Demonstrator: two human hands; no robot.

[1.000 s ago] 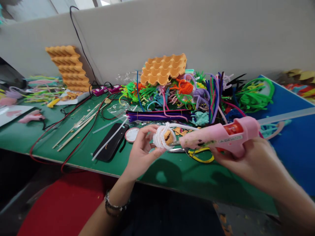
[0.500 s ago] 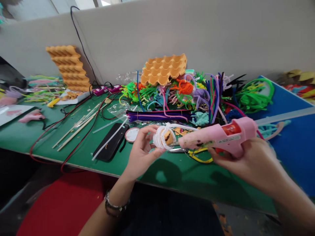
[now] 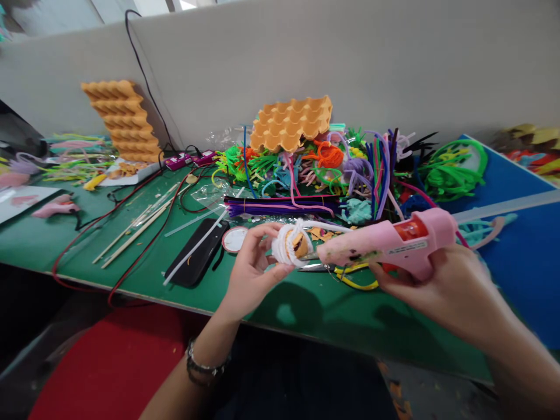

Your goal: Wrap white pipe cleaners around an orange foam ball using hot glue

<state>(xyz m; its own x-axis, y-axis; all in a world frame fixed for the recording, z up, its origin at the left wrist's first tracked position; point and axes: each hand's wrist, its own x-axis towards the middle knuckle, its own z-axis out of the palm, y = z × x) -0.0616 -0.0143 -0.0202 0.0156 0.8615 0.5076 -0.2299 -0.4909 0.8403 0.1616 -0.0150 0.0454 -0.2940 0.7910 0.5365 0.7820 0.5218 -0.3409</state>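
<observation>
My left hand pinches a small white pipe-cleaner coil with an orange scrap inside, fingers closed around it just above the near edge of the green table. My right hand grips the pink glue gun — fingers wrapped round its handle, nozzle pointing left and touching the coil. Under the gun lie yellow-handled scissors. To the left sit a black phone and a round white lid; farther back — a heap of coloured pipe cleaners topped by an orange egg tray.
</observation>
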